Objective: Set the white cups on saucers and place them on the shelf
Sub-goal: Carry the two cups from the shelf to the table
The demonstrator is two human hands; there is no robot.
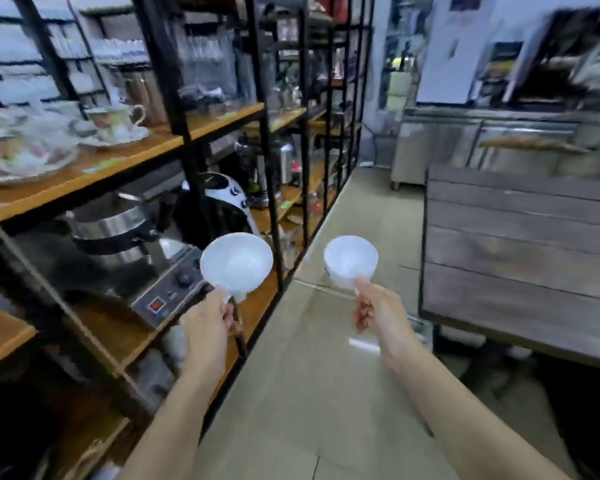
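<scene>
Left hand (207, 327) and right hand (374, 308) each pinch one handle — two white cups (236, 263).

Two plain white glossy cups, one (236, 263) at left, one (350, 259) at right, no pattern on either. Floral-patterned china teacup (118, 121) and saucers, pink and green blooms on cream. Orange-brown wooden shelf boards (125, 157) in black metal framing. Grey weathered plank tabletop (520, 251). Pale beige floor tiles (312, 375). Silver steel appliance (118, 223) with black trim and red switch.
</scene>
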